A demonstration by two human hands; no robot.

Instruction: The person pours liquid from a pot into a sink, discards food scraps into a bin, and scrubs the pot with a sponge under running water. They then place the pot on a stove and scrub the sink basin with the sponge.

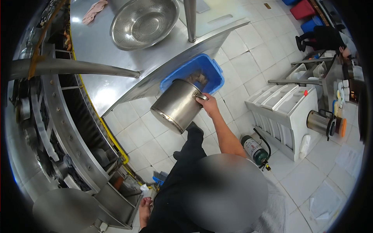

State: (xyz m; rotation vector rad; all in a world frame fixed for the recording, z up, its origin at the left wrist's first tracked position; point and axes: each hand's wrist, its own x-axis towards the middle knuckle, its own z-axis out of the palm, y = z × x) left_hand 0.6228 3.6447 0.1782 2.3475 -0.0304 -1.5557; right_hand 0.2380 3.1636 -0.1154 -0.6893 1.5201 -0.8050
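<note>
My right hand [208, 105] is closed on the side handle of a large steel pot [176, 106]. The pot lies tilted, its mouth over a blue bin [216, 72] and its base toward the lower left. Brownish material [197, 79] shows at the pot's rim, inside the bin. Low in the view, my left hand [145, 205] has its fingers curled, close beside a small white item [145, 188]; what it holds, if anything, is too small to tell.
A steel table [101, 58] bears a colander [145, 23] and a pink cloth [94, 11]. Stove equipment [66, 128] lines the left. At right are a green extinguisher [254, 149] and white containers [278, 101]. Another person [322, 39] is at the upper right.
</note>
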